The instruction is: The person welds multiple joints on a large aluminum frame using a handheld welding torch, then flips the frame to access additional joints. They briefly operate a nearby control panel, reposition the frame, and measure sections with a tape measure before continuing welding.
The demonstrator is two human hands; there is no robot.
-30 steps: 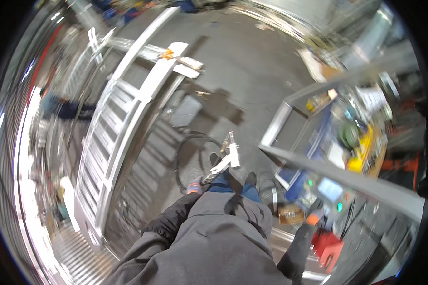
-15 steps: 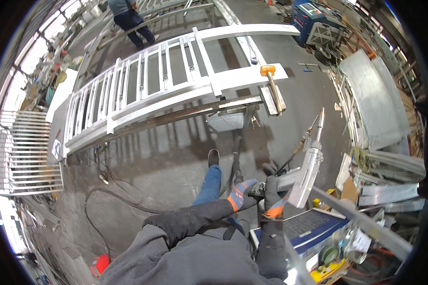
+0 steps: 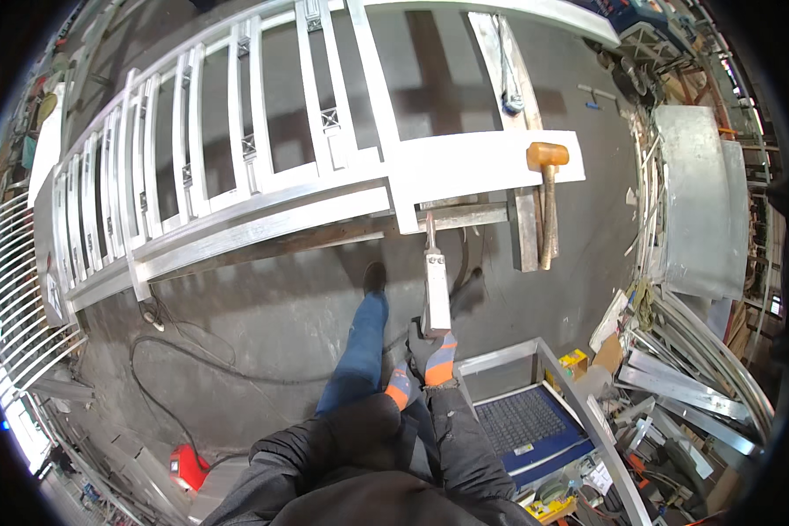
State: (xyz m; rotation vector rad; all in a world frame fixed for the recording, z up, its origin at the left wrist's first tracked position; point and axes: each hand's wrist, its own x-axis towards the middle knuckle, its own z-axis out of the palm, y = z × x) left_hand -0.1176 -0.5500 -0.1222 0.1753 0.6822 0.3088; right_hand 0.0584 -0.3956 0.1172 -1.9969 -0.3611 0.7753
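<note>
Right hand [image 3: 438,358], in a grey-and-orange glove, is wrapped around the butt of a long silver metal tool [image 3: 434,285]; the tip points at the pale aluminium railing frame [image 3: 263,175]. Left hand [image 3: 401,386]: grip cannot tell. An orange-headed wooden mallet [image 3: 547,188] lies on the frame's flat end plate. A small yellow box [image 3: 573,360] sits beside the blue mat [image 3: 522,421].

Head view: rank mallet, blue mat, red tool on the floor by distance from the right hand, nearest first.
From the right hand, which holds a long silver tool:
1. Blue mat: just to its lower right, inside the metal frame.
2. Mallet: up and to the right, its head on the end of the white railing.
3. Red tool: far lower left, on the floor by the black cable.
</note>
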